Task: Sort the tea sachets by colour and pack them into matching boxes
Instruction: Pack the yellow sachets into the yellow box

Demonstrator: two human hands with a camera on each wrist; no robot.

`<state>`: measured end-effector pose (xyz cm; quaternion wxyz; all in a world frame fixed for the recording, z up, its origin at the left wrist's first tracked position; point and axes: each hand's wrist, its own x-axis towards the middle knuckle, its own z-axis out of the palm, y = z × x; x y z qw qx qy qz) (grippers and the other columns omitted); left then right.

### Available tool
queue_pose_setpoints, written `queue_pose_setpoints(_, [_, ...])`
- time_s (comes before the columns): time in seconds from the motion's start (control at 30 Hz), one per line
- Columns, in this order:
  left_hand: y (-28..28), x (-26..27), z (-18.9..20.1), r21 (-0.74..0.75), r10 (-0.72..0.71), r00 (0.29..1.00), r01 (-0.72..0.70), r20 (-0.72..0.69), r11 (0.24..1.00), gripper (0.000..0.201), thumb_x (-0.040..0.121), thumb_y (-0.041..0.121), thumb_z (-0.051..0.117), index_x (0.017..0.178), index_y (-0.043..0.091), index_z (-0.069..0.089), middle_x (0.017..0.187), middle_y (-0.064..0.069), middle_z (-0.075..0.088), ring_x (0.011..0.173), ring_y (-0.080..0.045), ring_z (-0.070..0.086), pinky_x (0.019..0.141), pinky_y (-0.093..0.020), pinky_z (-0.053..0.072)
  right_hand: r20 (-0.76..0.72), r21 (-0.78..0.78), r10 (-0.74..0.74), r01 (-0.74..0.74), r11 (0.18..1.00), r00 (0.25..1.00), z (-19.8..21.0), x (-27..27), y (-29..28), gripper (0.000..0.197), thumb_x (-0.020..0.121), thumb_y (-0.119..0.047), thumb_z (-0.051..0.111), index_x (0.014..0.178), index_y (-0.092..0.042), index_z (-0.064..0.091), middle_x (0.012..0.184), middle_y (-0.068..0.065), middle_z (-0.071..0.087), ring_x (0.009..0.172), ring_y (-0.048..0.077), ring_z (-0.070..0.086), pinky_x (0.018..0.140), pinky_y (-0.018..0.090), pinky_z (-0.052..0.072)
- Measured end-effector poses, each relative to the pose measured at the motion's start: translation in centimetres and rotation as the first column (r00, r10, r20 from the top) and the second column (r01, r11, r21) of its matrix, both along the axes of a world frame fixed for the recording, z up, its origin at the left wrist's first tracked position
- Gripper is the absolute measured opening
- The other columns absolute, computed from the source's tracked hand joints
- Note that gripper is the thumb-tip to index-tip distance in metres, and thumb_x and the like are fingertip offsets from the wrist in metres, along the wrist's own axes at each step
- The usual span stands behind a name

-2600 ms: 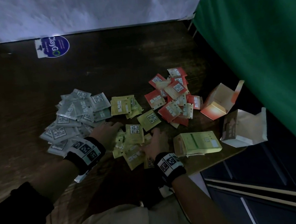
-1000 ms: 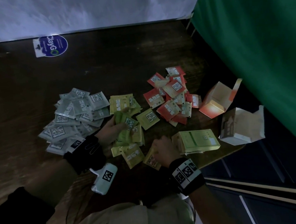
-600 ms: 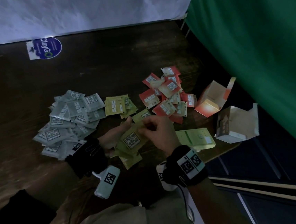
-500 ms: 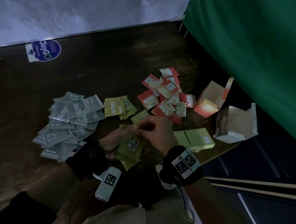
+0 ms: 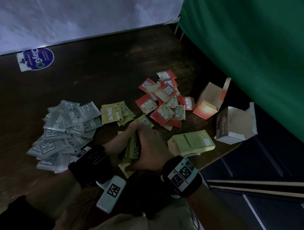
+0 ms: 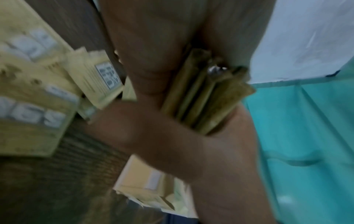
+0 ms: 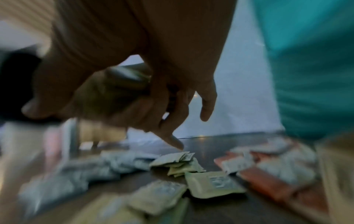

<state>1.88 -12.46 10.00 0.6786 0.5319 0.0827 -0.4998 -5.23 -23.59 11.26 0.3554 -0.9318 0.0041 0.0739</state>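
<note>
A stack of yellow-green sachets (image 5: 134, 148) stands on edge between my two hands near the table's front edge. My left hand (image 5: 121, 140) grips it from the left and my right hand (image 5: 149, 147) wraps it from the right. The left wrist view shows the stack (image 6: 206, 94) edge-on, squeezed between the hands. In the blurred right wrist view the stack (image 7: 114, 89) sits inside my curled fingers (image 7: 173, 141). Loose yellow-green sachets (image 5: 113, 112) lie just beyond. The green box (image 5: 192, 142) lies right of my right hand.
A grey sachet pile (image 5: 65, 130) covers the left, a red sachet pile (image 5: 165, 102) the right. An open orange box (image 5: 210, 101) and an open white box (image 5: 235, 125) stand at the table's right edge, beside a green curtain (image 5: 261, 48). A round blue sticker (image 5: 38, 58) lies far back.
Both hands scooped yellow-green sachets off the table and came together. The loose handful is now a squared stack on edge, held between both hands.
</note>
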Motion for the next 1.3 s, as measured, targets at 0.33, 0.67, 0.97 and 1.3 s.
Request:
queue_pose_setpoints(0.33, [-0.8,0.0,1.0,-0.074,-0.14,0.985,0.148,0.097,0.986,0.104,0.048,0.069,0.077,0.133,0.018,0.044,0.11,-0.002,0.068,0.099,-0.013,0.067,0.072,-0.025,0.055,0.19,0.132,-0.1,0.076,0.988,0.977,-0.5,-0.4,-1.8,0.089,0.07,-0.035,0.08,0.142,-0.011,0.035,0.138,0.004,0.047,0.129,0.016,0.044,0.104,0.043,0.041])
queue_pose_setpoints(0.67, [-3.7,-0.4,3.4,-0.17,-0.111,0.993,0.117,0.046,0.978,0.057,0.1,0.048,0.02,0.133,0.01,0.045,0.136,-0.016,0.051,0.099,-0.02,0.063,0.079,-0.03,0.053,0.321,0.149,-0.322,0.288,0.946,0.891,-0.4,-1.6,-1.7,0.049,0.093,-0.024,0.045,0.139,-0.014,0.033,0.137,0.013,0.045,0.126,0.022,0.047,0.101,0.043,0.046])
queue_pose_setpoints(0.97, [-8.5,-1.9,2.3,0.312,-0.585,0.5,0.527,0.638,0.79,0.06,0.091,0.042,0.055,0.142,0.024,0.03,0.137,0.005,0.044,0.121,-0.012,0.045,0.104,-0.036,0.04,0.32,0.36,-0.805,0.721,0.592,0.5,1.7,-4.1,-10.2,0.036,0.096,-0.009,0.052,0.128,0.002,0.04,0.12,0.016,0.056,0.095,0.016,0.058,0.066,-0.001,0.044])
queue_pose_setpoints(1.3, [-10.8,-1.8,0.2,0.546,-0.729,0.3,0.506,0.615,0.668,0.055,0.092,0.039,0.053,0.14,0.017,0.039,0.134,-0.004,0.049,0.121,-0.021,0.048,0.088,-0.025,0.038,0.41,0.252,-0.827,0.824,0.508,0.385,1.4,-10.0,-13.8,0.04,0.094,-0.012,0.054,0.127,0.006,0.04,0.116,0.027,0.059,0.093,0.02,0.056,0.072,0.013,0.042])
